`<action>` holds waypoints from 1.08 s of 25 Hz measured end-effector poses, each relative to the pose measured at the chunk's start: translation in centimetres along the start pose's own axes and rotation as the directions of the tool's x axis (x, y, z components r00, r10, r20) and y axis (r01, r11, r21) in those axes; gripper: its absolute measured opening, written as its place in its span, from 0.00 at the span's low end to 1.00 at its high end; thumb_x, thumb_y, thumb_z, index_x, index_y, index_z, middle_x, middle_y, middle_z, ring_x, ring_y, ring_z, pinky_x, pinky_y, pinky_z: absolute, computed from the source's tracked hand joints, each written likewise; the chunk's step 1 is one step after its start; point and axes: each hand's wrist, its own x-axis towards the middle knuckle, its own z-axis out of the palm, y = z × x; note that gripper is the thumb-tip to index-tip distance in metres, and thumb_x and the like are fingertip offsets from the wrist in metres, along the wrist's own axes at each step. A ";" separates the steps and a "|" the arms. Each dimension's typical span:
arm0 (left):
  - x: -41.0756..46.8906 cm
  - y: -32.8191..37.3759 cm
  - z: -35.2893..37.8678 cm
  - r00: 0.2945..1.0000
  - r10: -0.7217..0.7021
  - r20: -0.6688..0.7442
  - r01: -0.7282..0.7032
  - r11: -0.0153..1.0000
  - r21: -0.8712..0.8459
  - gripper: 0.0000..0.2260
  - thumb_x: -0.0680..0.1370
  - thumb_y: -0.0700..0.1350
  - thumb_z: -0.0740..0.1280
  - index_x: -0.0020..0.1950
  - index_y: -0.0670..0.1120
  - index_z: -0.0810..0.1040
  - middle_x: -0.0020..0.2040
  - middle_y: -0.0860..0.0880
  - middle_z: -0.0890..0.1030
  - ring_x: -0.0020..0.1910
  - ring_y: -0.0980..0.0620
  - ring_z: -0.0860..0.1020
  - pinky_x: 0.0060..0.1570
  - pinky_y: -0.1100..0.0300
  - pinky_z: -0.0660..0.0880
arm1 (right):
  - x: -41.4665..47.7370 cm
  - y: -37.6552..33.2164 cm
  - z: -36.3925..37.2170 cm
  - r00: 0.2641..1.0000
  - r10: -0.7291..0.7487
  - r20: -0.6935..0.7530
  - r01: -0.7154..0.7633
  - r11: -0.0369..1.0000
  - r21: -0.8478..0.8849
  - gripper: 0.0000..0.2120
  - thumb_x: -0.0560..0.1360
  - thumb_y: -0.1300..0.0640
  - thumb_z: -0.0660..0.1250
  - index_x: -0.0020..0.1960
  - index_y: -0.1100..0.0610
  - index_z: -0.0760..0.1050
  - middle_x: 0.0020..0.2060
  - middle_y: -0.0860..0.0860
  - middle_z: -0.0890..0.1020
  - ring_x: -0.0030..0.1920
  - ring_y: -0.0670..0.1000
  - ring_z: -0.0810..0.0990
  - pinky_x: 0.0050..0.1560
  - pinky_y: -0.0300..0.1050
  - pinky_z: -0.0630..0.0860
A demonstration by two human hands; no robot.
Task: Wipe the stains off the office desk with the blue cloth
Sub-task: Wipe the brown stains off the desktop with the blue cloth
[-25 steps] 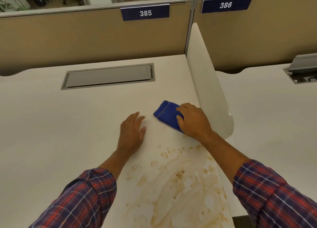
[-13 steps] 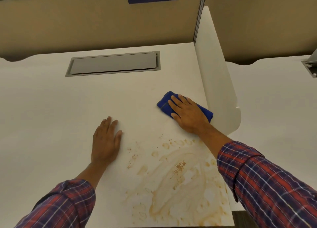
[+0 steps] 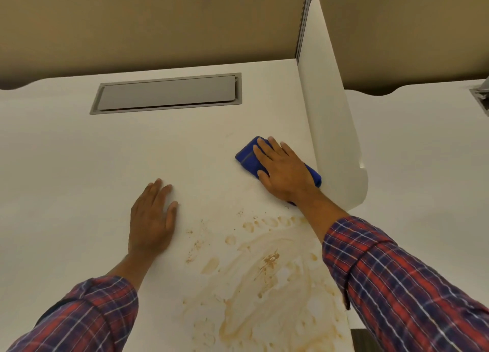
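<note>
On the white tabletop (image 3: 79, 166), near its right edge and just beside the white side divider (image 3: 333, 113), the blue cloth (image 3: 247, 157) lies folded and flat. The right hand (image 3: 284, 173) rests on top of it with the fingers spread, palm pressing down; it is not closed around the cloth. The left hand (image 3: 152, 219) lies flat and empty on the bare surface, well apart from the right one, with fingers extended. Brown stains (image 3: 264, 280) cover the near right part of the tabletop, closer to the person than the cloth, and they are not yet wiped. The cloth looks soft, light and limp, so it will probably bunch if pushed from one edge; pressing from above with a flat palm seems the best hold. A grey cable hatch (image 3: 166, 93) is set into the tabletop further back; its lid is down, so what is inside cannot be told.
</note>
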 end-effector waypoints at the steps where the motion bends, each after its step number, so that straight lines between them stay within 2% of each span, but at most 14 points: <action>1: 0.0 0.0 0.1 1.000 0.002 0.000 -0.002 1.000 0.001 0.26 0.85 0.59 0.51 0.81 0.50 0.67 0.84 0.48 0.64 0.84 0.46 0.60 0.81 0.44 0.59 | 0.1 -0.1 0.2 1.000 -0.007 0.003 0.007 1.000 0.024 0.32 0.83 0.43 0.49 0.83 0.53 0.51 0.83 0.51 0.53 0.82 0.55 0.50 0.81 0.55 0.50; 4: -0.1 -0.1 0.2 1.000 0.009 -0.009 -0.009 1.000 -0.003 0.26 0.85 0.58 0.52 0.81 0.50 0.68 0.84 0.47 0.64 0.84 0.45 0.61 0.80 0.43 0.60 | -1.1 0.2 0.4 1.000 -0.017 0.017 0.016 0.999 0.045 0.31 0.84 0.42 0.48 0.83 0.54 0.51 0.83 0.51 0.53 0.82 0.55 0.50 0.81 0.54 0.50; 9: -0.1 -0.3 0.2 1.000 0.019 -0.010 -0.019 1.000 -0.010 0.26 0.86 0.58 0.51 0.81 0.49 0.68 0.85 0.47 0.64 0.84 0.45 0.60 0.81 0.44 0.59 | -6.4 -1.1 1.2 0.992 0.106 -0.067 -0.102 0.993 0.054 0.28 0.84 0.50 0.54 0.82 0.59 0.57 0.81 0.55 0.60 0.81 0.57 0.57 0.80 0.55 0.55; 12: -0.1 -0.2 0.1 1.000 0.019 -0.013 -0.019 1.000 -0.017 0.26 0.85 0.57 0.52 0.81 0.48 0.69 0.84 0.46 0.65 0.84 0.44 0.61 0.80 0.43 0.59 | -9.4 -2.5 2.1 0.986 0.149 -0.080 -0.145 0.988 0.056 0.28 0.85 0.51 0.53 0.82 0.59 0.56 0.81 0.55 0.60 0.81 0.57 0.56 0.80 0.54 0.54; 19: -0.1 -0.2 -0.1 0.999 0.029 -0.014 -0.030 0.999 -0.019 0.26 0.85 0.57 0.53 0.80 0.47 0.70 0.84 0.45 0.65 0.84 0.43 0.61 0.81 0.43 0.60 | -5.2 -2.2 0.8 0.949 0.310 -0.047 -0.305 0.948 0.092 0.29 0.84 0.48 0.51 0.82 0.59 0.54 0.82 0.57 0.56 0.81 0.60 0.54 0.80 0.58 0.54; 22: -0.1 -0.3 0.2 1.000 0.025 -0.003 -0.025 1.000 -0.007 0.26 0.85 0.58 0.53 0.80 0.48 0.68 0.84 0.46 0.65 0.84 0.44 0.61 0.81 0.43 0.59 | -5.5 -3.5 1.5 0.962 0.267 -0.053 -0.260 0.959 0.111 0.30 0.84 0.47 0.52 0.82 0.60 0.54 0.82 0.57 0.57 0.82 0.59 0.53 0.80 0.57 0.54; 27: -0.1 -0.4 0.0 0.999 0.036 -0.006 -0.037 0.999 -0.034 0.27 0.85 0.59 0.53 0.80 0.49 0.69 0.84 0.46 0.64 0.84 0.43 0.61 0.81 0.43 0.58 | -7.9 -8.1 2.4 0.999 0.031 -0.023 -0.029 0.997 0.071 0.30 0.85 0.48 0.48 0.82 0.60 0.53 0.82 0.55 0.55 0.82 0.56 0.52 0.81 0.54 0.50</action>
